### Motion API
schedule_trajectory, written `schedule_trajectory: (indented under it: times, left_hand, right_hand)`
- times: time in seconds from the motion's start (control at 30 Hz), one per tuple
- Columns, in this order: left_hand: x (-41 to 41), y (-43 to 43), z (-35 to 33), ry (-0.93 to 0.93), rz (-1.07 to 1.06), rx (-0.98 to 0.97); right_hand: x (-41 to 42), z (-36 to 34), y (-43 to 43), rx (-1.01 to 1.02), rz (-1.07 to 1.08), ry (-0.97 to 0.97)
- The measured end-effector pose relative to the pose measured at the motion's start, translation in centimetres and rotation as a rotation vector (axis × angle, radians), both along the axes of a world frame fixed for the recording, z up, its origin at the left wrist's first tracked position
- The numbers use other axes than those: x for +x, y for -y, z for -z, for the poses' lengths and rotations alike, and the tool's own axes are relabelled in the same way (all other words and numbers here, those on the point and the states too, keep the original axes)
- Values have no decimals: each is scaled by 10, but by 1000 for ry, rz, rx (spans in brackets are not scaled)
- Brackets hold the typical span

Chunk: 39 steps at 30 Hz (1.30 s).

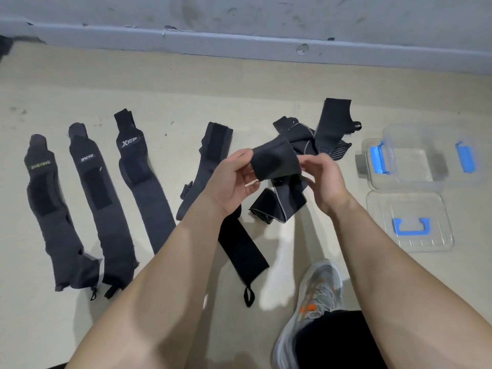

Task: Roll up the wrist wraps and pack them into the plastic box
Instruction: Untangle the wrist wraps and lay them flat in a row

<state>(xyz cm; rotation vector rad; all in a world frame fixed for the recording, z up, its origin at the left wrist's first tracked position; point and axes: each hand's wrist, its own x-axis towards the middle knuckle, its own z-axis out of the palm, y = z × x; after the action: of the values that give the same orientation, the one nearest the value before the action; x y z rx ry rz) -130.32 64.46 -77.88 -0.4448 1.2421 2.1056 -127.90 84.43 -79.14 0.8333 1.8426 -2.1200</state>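
Both hands hold one black wrist wrap (277, 161) above the floor. My left hand (234, 182) pinches its left edge, and my right hand (323, 179) grips its right side. The wrap's loose tail (279, 206) hangs down and lies folded on the floor. Several more wraps lie flat to the left, among them one with a green label (50, 206), one with a white label (103, 206) and one marked XTEP (143, 182). A tangled pile of wraps (327, 129) lies behind my hands. The clear plastic box (415, 161) with blue latches stands open at the right.
The box's clear lid (410, 222) with a blue handle lies on the floor in front of the box. My grey shoe (311, 302) stands at the lower right. A grey wall skirting (239, 46) runs along the back of the beige floor.
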Motion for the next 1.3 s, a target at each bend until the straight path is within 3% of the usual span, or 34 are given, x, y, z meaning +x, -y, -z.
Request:
schedule_trajectory:
  times: [0.1, 0.17, 0.23, 0.33, 0.5, 0.57, 0.63, 0.73, 0.8, 0.97, 1.07, 1.17, 1.3]
  left_hand:
    - [14, -1, 4, 60, 129, 71]
    - [28, -3, 10, 77, 310, 95]
    - [41, -5, 17, 93, 512, 98]
    - [58, -8, 26, 145, 764, 52]
    - [73, -11, 46, 220, 1046, -109]
    - [73, -11, 54, 193, 1156, -239]
    - [70, -14, 64, 119, 1034, -442]
    - [53, -15, 79, 144, 337, -677]
    - [41, -17, 79, 176, 153, -655]
    - [27, -27, 66, 279, -35, -191]
    - [26, -29, 73, 229, -49, -260]
    - [34, -26, 79, 149, -4, -300]
    - [44, -23, 75, 95, 27, -224]
  right_hand:
    - [18, 18, -5, 45, 107, 330]
    - [29, 37, -7, -123, 91, 487]
    - [34, 48, -6, -304, 69, 472]
    - [28, 60, -10, -384, 93, 417]
    - [20, 69, -17, -183, 31, 406]
    - [22, 72, -19, -199, 43, 341]
    - [27, 73, -20, -249, 32, 275]
    - [36, 70, -20, -274, -62, 242]
    - [40, 67, -18, -286, -136, 261]
    - [41, 67, -15, -185, -417, 327]
    - [44, 64, -16, -95, -597, 389]
    - [44, 56, -18, -237, -556, 367]
    - [36, 57, -21, -294, -280, 290]
